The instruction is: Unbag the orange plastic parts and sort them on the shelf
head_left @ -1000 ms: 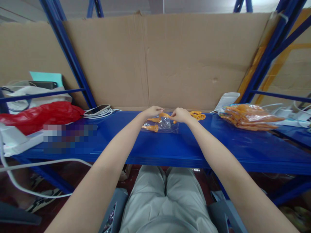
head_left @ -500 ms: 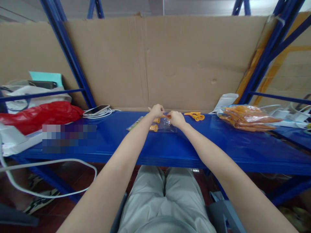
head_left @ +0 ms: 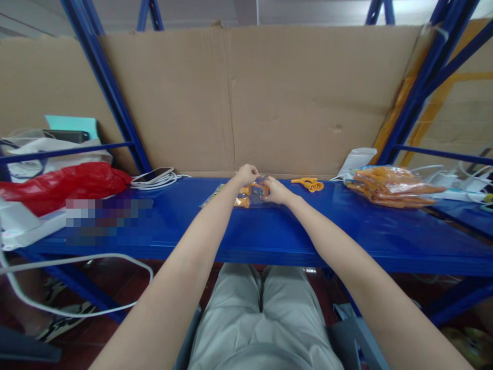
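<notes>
A clear plastic bag with orange plastic pieces in it lies near the back of the blue tabletop. The fingers of my left hand are pinched at the bag's upper edge. Curled around the bag's right side, my right hand has an orange part by its fingertips, seen through the film. A colourful printed end of the bag shows left of my left forearm. To the right of my hands lie loose orange plastic pieces with round cup-like ends.
A stack of bagged orange pieces sits on the right. On the left are a phone on coiled white cable, a red plastic bag and a white power strip. Cardboard stands behind the blue tabletop.
My right hand has opened out from a pinch on an orange piece to a curl around the bag. That piece now shows lower, behind the film. My left hand has shifted slightly left.
</notes>
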The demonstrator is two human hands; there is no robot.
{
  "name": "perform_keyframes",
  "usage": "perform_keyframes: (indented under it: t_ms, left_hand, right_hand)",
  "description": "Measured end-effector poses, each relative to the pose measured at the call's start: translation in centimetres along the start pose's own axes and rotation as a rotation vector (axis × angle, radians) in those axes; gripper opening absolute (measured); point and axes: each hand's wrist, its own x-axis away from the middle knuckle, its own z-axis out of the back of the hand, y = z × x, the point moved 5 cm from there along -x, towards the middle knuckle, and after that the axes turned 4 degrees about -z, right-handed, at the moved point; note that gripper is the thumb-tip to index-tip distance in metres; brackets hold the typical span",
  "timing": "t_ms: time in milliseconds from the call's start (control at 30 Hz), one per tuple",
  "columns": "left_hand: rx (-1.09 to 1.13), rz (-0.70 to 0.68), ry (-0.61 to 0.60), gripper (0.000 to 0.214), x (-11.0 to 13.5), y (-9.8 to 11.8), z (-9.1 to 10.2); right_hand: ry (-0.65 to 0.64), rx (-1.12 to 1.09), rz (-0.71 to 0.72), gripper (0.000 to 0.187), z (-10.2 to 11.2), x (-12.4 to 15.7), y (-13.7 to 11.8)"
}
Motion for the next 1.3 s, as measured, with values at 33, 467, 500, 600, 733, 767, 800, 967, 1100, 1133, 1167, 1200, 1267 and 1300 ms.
perform_keyframes:
  t_ms: [33, 467, 500, 600, 733, 767, 800, 967, 1100, 1133, 1167, 1200, 1267, 1300]
  left_hand:
    - [-0.051, 0.002, 0.002, 0.009, 0.1, 0.2, 0.1]
    - [-0.231, 0.009, 0.021, 0.019, 0.5, 1.2, 0.0]
    - [-0.23, 0.011, 0.022, 0.019, 0.4, 1.2, 0.0]
    - [-0.19, 0.011, 0.007, 0.016, 0.3, 1.0, -0.1]
    - [-0.165, 0.012, -0.021, 0.014, 0.2, 0.5, -0.4]
    - [-0.164, 0.009, -0.018, 0.014, 0.1, 0.3, -0.4]
    - [-0.16, 0.004, -0.013, 0.014, 0.1, 0.2, -0.3]
    - [-0.079, -0.005, 0.014, 0.017, -0.2, -0.5, -0.2]
    - [-0.027, -0.006, 0.034, 0.015, -0.5, -0.5, -0.5]
    - [-0.021, -0.002, 0.041, 0.014, -0.5, -0.4, -0.7]
    - [-0.015, 0.001, 0.046, 0.014, -0.5, -0.3, -0.8]
    - [-0.008, 0.0, 0.046, 0.013, -0.6, -0.2, -1.0]
    - [0.002, -0.011, 0.029, 0.013, -0.7, 0.2, -1.4]
    - [0.0, -0.021, 0.012, 0.013, -0.7, 0.4, -1.6]
  right_hand:
    - [0.003, 0.005, 0.014, 0.048, 0.1, 0.0, 0.0]
    - [0.11, -0.107, 0.189, 0.033, -0.8, -0.3, 1.8]
    - [0.105, -0.083, 0.204, 0.032, -0.8, -0.3, 1.6]
    - [0.059, 0.024, 0.218, 0.027, -0.8, 0.0, 0.9]
    - [0.029, 0.012, 0.174, 0.03, -0.6, 0.4, 0.4]
    - [0.049, -0.053, 0.153, 0.03, -0.5, 0.4, 0.4]
    - [0.074, -0.141, 0.123, 0.029, -0.4, 0.3, 0.5]
    - [0.249, -0.774, -0.222, 0.016, 0.0, -0.2, 1.3]
    - [0.322, -1.228, -0.624, 0.013, -0.5, 0.0, 1.1]
    - [0.294, -1.317, -0.695, 0.016, -0.6, 0.1, 0.8]
    - [0.259, -1.385, -0.752, 0.019, -0.7, 0.3, 0.6]
    - [0.217, -1.434, -0.796, 0.021, -0.7, 0.4, 0.5]
    - [0.102, -1.487, -0.86, 0.022, -0.7, 0.8, 0.4]
    - [0.033, -1.503, -0.875, 0.02, -0.7, 0.9, 0.4]
